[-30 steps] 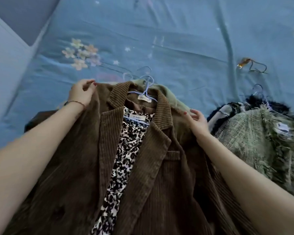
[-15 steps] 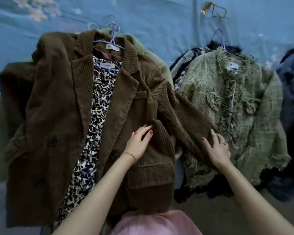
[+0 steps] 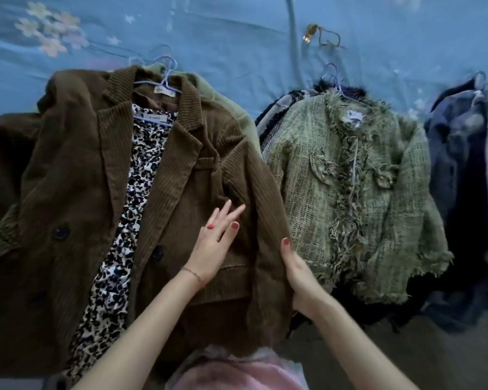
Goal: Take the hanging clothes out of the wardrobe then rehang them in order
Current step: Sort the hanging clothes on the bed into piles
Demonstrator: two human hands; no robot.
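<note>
right hand (image 3: 300, 273) fingers: hidden under brown jacket (image 3: 54, 178) | denim pile (image 3: 459, 153): blurred, edge-cropped

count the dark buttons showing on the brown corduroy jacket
3 clearly: one on the left front panel, a fainter one below it, and one on the right panel just left of the left hand. More may be hidden under folds or the hands.

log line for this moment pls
stage: clothes on bed | left hand: flat on brown corduroy jacket | right hand: grips jacket's side edge | beside: green tweed jacket
</note>
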